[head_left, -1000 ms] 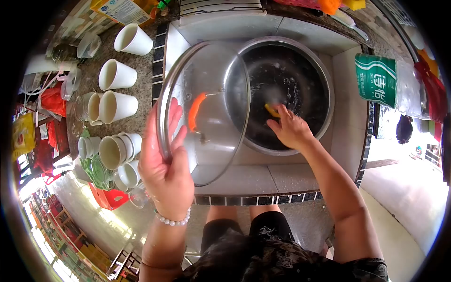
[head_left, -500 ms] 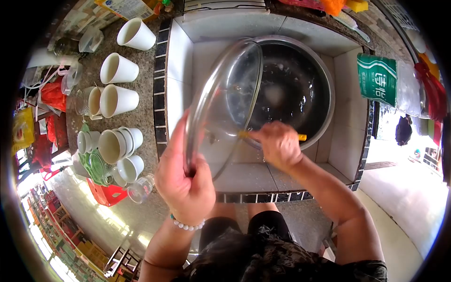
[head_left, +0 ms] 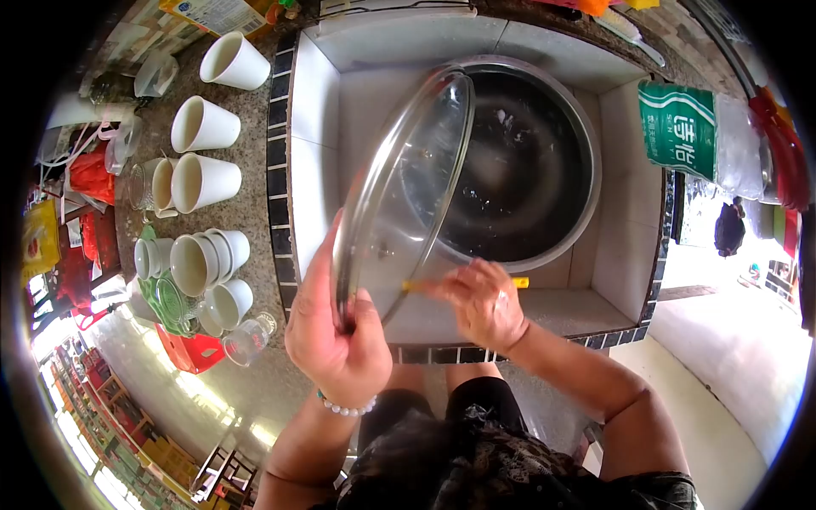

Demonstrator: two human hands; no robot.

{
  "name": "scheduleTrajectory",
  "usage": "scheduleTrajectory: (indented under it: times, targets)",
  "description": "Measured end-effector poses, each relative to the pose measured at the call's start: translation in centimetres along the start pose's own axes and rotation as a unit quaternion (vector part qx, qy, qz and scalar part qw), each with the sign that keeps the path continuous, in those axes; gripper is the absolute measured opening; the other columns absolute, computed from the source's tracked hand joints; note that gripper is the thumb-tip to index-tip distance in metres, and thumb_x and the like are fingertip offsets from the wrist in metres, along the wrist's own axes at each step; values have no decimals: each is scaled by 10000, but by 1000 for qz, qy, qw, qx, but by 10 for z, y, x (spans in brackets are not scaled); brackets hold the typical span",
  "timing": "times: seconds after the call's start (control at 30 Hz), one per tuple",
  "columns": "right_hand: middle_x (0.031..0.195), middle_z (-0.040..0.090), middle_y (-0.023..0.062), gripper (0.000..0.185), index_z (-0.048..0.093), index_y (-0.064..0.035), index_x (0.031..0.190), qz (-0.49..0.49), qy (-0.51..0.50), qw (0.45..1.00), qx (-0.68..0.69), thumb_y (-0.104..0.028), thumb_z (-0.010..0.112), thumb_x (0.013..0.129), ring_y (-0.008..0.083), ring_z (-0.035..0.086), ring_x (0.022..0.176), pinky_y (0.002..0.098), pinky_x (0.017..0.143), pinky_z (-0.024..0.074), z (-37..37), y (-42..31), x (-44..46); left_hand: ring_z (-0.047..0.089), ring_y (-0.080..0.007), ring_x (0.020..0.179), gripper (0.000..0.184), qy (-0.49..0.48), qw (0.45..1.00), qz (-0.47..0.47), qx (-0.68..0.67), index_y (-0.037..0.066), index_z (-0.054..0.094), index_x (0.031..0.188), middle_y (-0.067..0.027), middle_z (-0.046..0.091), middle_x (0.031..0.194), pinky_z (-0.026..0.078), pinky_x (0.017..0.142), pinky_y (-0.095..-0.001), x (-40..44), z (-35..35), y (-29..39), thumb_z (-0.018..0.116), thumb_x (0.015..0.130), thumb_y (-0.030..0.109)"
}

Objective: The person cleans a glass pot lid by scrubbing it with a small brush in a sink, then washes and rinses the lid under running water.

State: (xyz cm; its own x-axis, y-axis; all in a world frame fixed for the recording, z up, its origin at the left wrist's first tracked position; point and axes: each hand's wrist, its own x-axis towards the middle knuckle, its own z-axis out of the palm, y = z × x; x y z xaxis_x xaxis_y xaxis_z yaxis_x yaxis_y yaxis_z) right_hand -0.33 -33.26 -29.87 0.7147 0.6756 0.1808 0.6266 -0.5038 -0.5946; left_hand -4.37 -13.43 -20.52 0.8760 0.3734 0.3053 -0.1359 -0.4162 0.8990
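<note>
My left hand (head_left: 340, 344) grips the near edge of a clear glass pot lid (head_left: 387, 191) with a metal rim. The lid is tilted up on its side over the sink (head_left: 629, 212), overlapping the left part of a metal basin (head_left: 593, 183) that holds dark-looking water. My right hand (head_left: 491, 308) is closed around a thin yellow tool (head_left: 520, 282), which sticks out on both sides of the fingers. Its left end meets the lid's lower right rim; what kind of tool it is, I cannot make out.
White cups (head_left: 206, 183) and several glasses stand on the stone counter (head_left: 255, 119) at left. A green packet (head_left: 677, 127) hangs over the sink's right edge. A white-handled brush (head_left: 631, 36) lies at the back right. Dark tiles (head_left: 279, 183) edge the sink.
My right hand has moved toward me and slightly left along the lid's rim with the yellow tool. My left hand keeps its hold on the lid. The view has shifted slightly.
</note>
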Motion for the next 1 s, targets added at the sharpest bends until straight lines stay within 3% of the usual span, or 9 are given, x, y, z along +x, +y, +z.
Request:
scheduleTrajectory:
  times: [0.1, 0.2, 0.4, 0.5, 0.67, 0.73, 0.8, 0.9, 1.0]
  targets:
    - [869, 669, 25, 244, 744, -161, 923, 110, -18, 993, -42, -47, 630, 740, 243, 625, 788, 423, 763, 496, -4, 19, 18, 605, -282, 1110, 558, -5, 1000, -9, -3, -137, 392, 1397, -290, 552, 1345, 492, 848, -317, 0, -1, 6, 462, 843, -121]
    - [816, 650, -16, 244, 741, -167, 966, -8, -33, 998, -53, -113, 646, 748, 210, 600, 757, 377, 655, 465, -5, 10, 7, 461, -474, 1322, 569, -60, 997, -36, -10, -128, 255, 1468, -346, 448, 1413, 413, 1088, -532, -3, -7, 9, 383, 914, -106]
    - [754, 601, -37, 240, 751, -209, 948, 28, 21, 988, -149, -134, 680, 731, 182, 596, 742, 345, 621, 457, -9, 42, 27, 468, -462, 1318, 551, -54, 996, -70, -15, -154, 282, 1443, -331, 453, 1414, 398, 1100, -537, -4, -6, 16, 402, 908, -99]
    - [795, 635, -26, 230, 756, -190, 937, -1, -34, 999, -9, -134, 694, 722, 192, 602, 797, 365, 674, 462, -1, -3, 0, 474, -455, 1315, 555, -38, 998, -39, -13, -159, 294, 1437, -326, 455, 1413, 390, 1105, -541, -3, -4, 11, 382, 891, -117]
    - [778, 630, -2, 215, 765, -186, 913, 35, 40, 990, -127, -88, 664, 751, 216, 592, 708, 349, 598, 455, -9, 41, 29, 476, -471, 1306, 561, -77, 997, -18, 15, -161, 284, 1437, -338, 449, 1412, 380, 1109, -555, -4, -5, 16, 369, 883, -133]
    - [799, 646, 7, 226, 762, -180, 930, 9, 26, 999, -19, -88, 654, 754, 223, 597, 738, 361, 634, 467, 0, 11, 6, 477, -482, 1299, 577, -58, 998, 4, 8, -159, 260, 1443, -346, 453, 1402, 378, 1109, -563, -7, -1, 8, 363, 875, -150]
    - [810, 656, 16, 243, 762, -183, 943, 29, -26, 998, 41, -85, 658, 747, 228, 614, 774, 370, 670, 489, -4, -5, 0, 622, -285, 1056, 590, -9, 999, 19, 25, -133, 418, 1379, -281, 573, 1317, 489, 859, -355, -2, 3, 3, 453, 790, -131]
    - [851, 670, 31, 264, 766, -141, 912, 94, -28, 992, -81, -15, 644, 714, 244, 632, 819, 391, 710, 506, -12, 36, 24, 689, -171, 885, 601, -6, 998, 21, 57, -120, 489, 1353, -250, 630, 1278, 538, 713, -240, -3, -1, 6, 498, 752, -122]
    - [834, 671, 45, 254, 760, -118, 910, 50, -12, 999, 7, -8, 613, 734, 257, 626, 788, 390, 712, 506, -4, 15, 11, 635, -237, 966, 586, -26, 998, 23, 55, -128, 438, 1375, -275, 590, 1305, 498, 786, -306, -1, 3, 8, 472, 790, -125]
